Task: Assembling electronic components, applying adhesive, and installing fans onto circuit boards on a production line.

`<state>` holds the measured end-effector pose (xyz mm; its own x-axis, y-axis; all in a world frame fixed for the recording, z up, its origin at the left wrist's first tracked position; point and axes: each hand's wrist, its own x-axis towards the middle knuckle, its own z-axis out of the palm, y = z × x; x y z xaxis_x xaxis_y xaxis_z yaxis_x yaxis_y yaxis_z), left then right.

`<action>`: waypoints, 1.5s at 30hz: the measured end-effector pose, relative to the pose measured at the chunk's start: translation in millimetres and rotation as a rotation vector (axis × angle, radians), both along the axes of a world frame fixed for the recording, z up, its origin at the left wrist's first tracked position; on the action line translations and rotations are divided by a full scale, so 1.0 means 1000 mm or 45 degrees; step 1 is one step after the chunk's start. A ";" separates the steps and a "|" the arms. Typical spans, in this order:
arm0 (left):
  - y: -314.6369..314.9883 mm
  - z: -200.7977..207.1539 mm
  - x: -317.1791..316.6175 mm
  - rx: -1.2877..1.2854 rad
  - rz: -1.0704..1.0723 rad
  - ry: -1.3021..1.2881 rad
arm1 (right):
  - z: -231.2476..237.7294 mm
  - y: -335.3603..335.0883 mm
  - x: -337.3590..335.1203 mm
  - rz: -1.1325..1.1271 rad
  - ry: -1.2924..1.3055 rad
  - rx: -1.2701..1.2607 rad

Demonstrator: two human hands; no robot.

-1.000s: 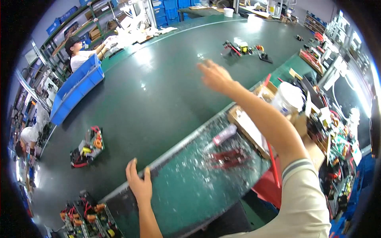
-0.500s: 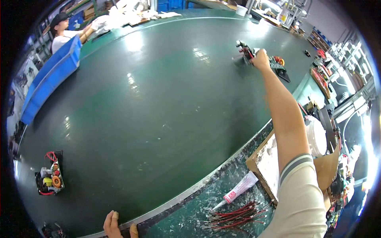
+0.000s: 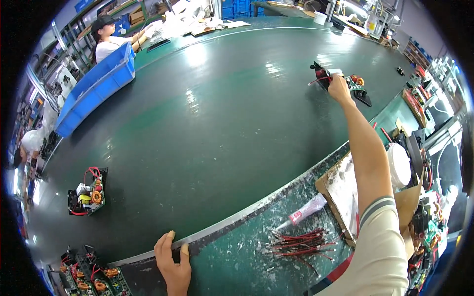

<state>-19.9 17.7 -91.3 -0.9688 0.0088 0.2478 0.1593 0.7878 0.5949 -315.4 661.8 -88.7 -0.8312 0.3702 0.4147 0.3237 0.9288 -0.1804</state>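
My right hand reaches far out over the dark green belt-like surface, its fingers closed on a black-backed circuit board with a red wire, tilted up. Just right of these fingers shows a green board with an orange copper coil and a black plate below it. Whether it is joined to the held board, I cannot tell. Low in the view, my left hand rests at the metal edge of the surface, finger and thumb apart, holding nothing.
A circuit board with coils sits at left, and several more at lower left. A blue bin stands near a co-worker. Beside my right arm lie a glue tube, red wires, a cardboard box and a white tub.
The view has shifted, showing more of the lower left and of my left hand. The board in my right hand has turned, its black back now facing more to the left.
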 end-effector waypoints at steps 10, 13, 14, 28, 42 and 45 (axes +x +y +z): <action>-0.019 -0.016 -0.001 0.421 0.010 0.053 | 0.139 -0.156 0.116 0.452 0.065 -0.428; -0.028 -0.020 0.000 0.888 0.012 -0.120 | 0.157 -0.217 0.171 0.765 0.243 -0.705; -0.026 -0.019 0.001 0.967 -0.036 -0.166 | 0.152 -0.229 0.191 0.782 0.248 -0.713; -0.127 -0.007 0.070 2.116 0.059 -0.676 | 0.069 -0.449 0.481 1.642 0.075 -0.777; -0.129 -0.024 -0.001 1.373 0.465 -0.178 | -0.015 -0.432 0.515 1.626 -0.109 -0.609; -0.137 -0.012 -0.008 1.292 0.302 -0.252 | 0.004 -0.434 0.519 1.399 -0.211 -0.830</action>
